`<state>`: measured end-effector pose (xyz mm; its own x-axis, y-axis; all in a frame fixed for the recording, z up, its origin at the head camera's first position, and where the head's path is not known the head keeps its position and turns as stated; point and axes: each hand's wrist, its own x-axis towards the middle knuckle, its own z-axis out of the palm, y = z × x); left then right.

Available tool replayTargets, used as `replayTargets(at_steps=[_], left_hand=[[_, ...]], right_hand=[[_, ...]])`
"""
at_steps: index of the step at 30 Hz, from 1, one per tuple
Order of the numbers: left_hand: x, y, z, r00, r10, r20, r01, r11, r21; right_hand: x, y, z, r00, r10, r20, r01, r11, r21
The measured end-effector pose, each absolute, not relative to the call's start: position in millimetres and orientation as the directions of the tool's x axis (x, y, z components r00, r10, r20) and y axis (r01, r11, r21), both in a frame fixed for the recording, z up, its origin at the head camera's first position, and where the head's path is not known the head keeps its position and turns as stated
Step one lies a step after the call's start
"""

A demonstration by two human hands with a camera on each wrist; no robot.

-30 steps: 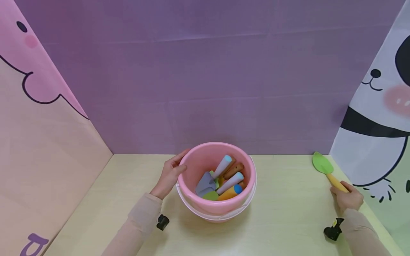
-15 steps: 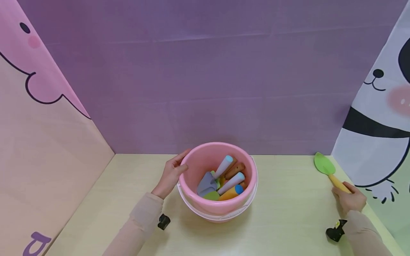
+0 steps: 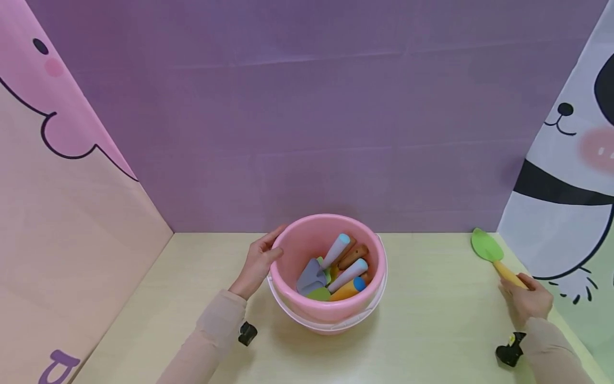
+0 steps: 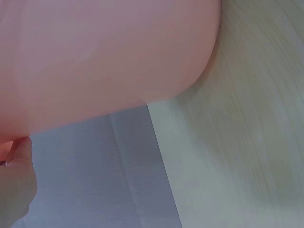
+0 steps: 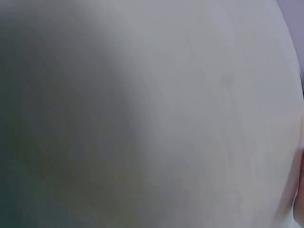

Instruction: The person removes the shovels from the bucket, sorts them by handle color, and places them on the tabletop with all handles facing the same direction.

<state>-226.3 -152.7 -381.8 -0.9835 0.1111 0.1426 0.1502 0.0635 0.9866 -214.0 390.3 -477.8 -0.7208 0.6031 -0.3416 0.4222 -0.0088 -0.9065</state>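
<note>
My left hand (image 3: 256,265) grips the left rim of a pink bucket (image 3: 331,310), thumb on the inner side. Its white handle hangs down across the front. Inside lie toy garden tools: a grey-purple rake or fork head (image 3: 310,277), pale handles with light blue ends, an orange handle (image 3: 347,289) with a blue end, and brown pieces (image 3: 353,257). At the far right, my right hand (image 3: 530,298) holds a toy shovel (image 3: 486,246) with a green blade by its yellow handle. In the left wrist view the bucket's side (image 4: 104,57) fills the upper part.
The pale wooden table (image 3: 431,320) meets a purple back wall (image 3: 307,117). A pink and beige cartoon panel (image 3: 72,213) stands at the left, a panda panel (image 3: 566,224) at the right, close beside the right hand. A black wrist camera (image 3: 510,349) sits below each hand.
The view has shifted slightly. The right hand with the shovel has moved a little to the right and down. The left hand keeps its grip on the bucket rim.
</note>
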Motion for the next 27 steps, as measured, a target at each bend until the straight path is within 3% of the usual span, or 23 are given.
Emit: replayTargets(at_steps=[5,14,22,27], left_hand=[[-227,-153,-381,-0.984,0.101,0.148,0.155,0.062,0.986],[-228,-154,-383,-0.983,0.111,0.146,0.153,0.062,0.986],[-225,-155,-383,-0.982,0.122,0.148,0.157,0.075,0.985],[-226,-153,-382,-0.982,0.121,0.146,0.155,0.065,0.986]], right_hand=[[-212,391,-470,-0.75,0.593,-0.292,0.427,0.098,-0.899],[-217,398,-463,-0.773,0.58,-0.256,0.411,0.151,-0.899],[-219,383,-442,-0.888,0.455,-0.068,0.181,0.209,-0.961],[-216,364,-418,-0.951,0.304,0.06,0.068,0.395,-0.916]])
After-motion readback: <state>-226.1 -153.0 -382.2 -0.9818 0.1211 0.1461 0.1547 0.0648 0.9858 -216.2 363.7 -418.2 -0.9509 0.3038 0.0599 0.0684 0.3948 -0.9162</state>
